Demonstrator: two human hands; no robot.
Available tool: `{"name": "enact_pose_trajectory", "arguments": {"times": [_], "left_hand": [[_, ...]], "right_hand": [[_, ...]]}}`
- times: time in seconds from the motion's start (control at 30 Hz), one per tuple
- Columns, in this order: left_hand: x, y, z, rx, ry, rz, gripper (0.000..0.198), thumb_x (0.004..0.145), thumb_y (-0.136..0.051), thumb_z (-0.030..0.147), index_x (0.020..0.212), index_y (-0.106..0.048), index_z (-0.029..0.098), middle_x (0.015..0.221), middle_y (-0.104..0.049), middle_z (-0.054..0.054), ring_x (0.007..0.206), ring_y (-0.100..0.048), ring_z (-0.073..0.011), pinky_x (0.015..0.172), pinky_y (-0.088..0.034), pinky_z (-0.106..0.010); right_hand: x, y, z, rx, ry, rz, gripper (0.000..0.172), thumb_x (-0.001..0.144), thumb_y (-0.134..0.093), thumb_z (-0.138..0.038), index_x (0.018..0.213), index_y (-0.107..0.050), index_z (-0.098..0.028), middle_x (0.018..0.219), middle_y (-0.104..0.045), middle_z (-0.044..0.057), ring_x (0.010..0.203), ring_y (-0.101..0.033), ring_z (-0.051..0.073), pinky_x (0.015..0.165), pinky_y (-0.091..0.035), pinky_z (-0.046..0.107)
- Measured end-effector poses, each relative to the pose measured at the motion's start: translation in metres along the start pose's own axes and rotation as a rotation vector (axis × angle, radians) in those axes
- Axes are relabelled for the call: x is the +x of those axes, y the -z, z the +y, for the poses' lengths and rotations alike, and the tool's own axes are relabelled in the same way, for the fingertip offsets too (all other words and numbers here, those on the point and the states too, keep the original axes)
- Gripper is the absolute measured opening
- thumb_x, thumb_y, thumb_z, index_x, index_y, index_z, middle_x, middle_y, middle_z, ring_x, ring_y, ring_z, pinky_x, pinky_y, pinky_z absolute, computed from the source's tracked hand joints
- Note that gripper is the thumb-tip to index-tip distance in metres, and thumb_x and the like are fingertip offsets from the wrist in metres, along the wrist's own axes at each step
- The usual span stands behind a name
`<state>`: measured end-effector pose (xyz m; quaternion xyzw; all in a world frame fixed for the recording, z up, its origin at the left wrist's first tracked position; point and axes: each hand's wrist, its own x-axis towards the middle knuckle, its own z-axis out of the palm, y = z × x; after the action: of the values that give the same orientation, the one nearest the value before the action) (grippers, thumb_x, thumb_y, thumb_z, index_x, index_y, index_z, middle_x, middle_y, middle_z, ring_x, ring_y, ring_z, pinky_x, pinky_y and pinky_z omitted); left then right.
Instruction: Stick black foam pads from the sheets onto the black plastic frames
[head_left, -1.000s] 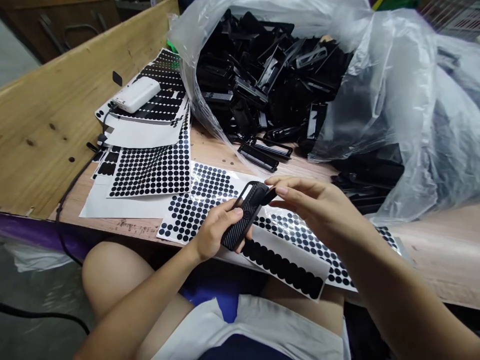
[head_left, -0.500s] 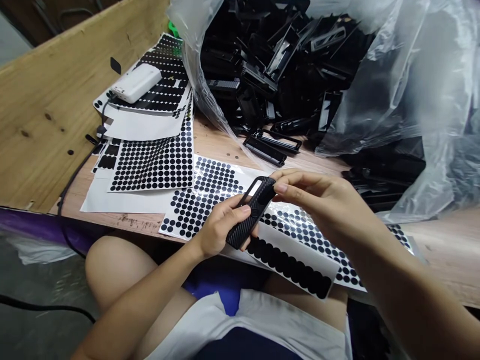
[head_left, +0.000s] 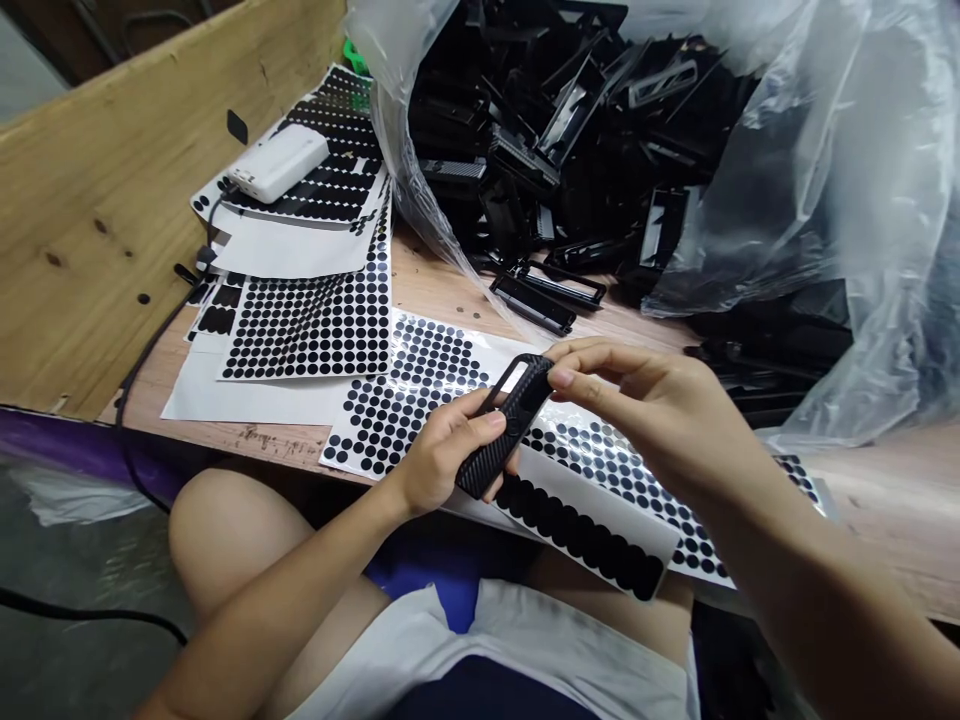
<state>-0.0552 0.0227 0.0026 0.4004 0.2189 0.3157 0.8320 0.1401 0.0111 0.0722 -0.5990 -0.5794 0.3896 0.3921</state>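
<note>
My left hand (head_left: 442,455) is closed around the lower half of a black plastic casing (head_left: 517,412) with a ribbed, carbon-look surface and a long window along one side. Its thumb presses on the casing's face. At the upper end, my right hand (head_left: 637,395) grips the casing's edge between thumb and fingers; whether a small sticker is also in that pinch I cannot tell. Below the casing, a strip of large black round stickers (head_left: 581,530) juts past the table edge. Under both hands lies a white sheet of small black dot stickers (head_left: 409,385).
A clear plastic bag (head_left: 870,200) full of black plastic casings (head_left: 517,160) spreads across the back right. More sticker sheets (head_left: 315,320) are stacked at left, with a white power bank (head_left: 281,162) and its cable on top. A wooden board (head_left: 97,220) borders the left side.
The whole view has shifted very slightly. Both hands keep their hold on the casing, which stays in almost the same pose.
</note>
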Motion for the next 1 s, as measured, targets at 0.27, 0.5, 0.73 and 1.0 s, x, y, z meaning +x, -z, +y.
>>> {"name": "enact_pose_trajectory", "arguments": {"times": [0.27, 0.5, 0.73, 1.0], "left_hand": [[0.000, -0.001, 0.001, -0.001, 0.001, 0.005, 0.041, 0.089, -0.064, 0.054, 0.104, -0.053, 0.018, 0.066, -0.064, 0.001, 0.040, -0.053, -0.0098, 0.039, -0.039, -0.021], [0.000, 0.000, 0.001, -0.012, 0.002, 0.002, 0.041, 0.089, -0.064, 0.055, 0.104, -0.053, 0.018, 0.067, -0.065, 0.001, 0.040, -0.053, -0.0099, 0.040, -0.039, -0.021], [0.000, -0.001, 0.000, -0.043, 0.011, 0.031, 0.042, 0.087, -0.066, 0.054, 0.105, -0.053, 0.018, 0.065, -0.064, 0.002, 0.039, -0.053, -0.0104, 0.039, -0.039, -0.021], [0.002, 0.003, -0.005, -0.127, -0.044, 0.022, 0.029, 0.095, -0.061, 0.045, 0.105, -0.053, 0.020, 0.069, -0.063, 0.001, 0.048, -0.054, -0.0102, 0.043, -0.043, -0.020]], "right_hand": [[-0.001, -0.004, -0.004, -0.103, 0.101, 0.044, 0.025, 0.086, -0.075, -0.049, 0.080, -0.075, -0.024, 0.097, -0.078, 0.007, 0.093, -0.073, 0.025, 0.079, -0.064, 0.038], [-0.007, -0.006, -0.003, -0.296, 0.231, 0.117, 0.013, 0.091, -0.071, -0.038, 0.086, -0.075, -0.027, 0.097, -0.079, 0.005, 0.091, -0.074, 0.027, 0.082, -0.064, 0.044], [-0.011, -0.012, -0.002, -0.629, 0.475, 0.302, 0.016, 0.092, -0.071, -0.036, 0.105, -0.076, -0.028, 0.136, -0.066, 0.013, 0.129, -0.059, 0.040, 0.106, -0.049, 0.058], [0.009, 0.000, 0.026, -0.422, 0.083, 0.033, 0.033, 0.094, -0.062, -0.052, 0.096, -0.074, -0.021, 0.094, -0.077, 0.011, 0.084, -0.073, 0.029, 0.067, -0.058, 0.041]]}}
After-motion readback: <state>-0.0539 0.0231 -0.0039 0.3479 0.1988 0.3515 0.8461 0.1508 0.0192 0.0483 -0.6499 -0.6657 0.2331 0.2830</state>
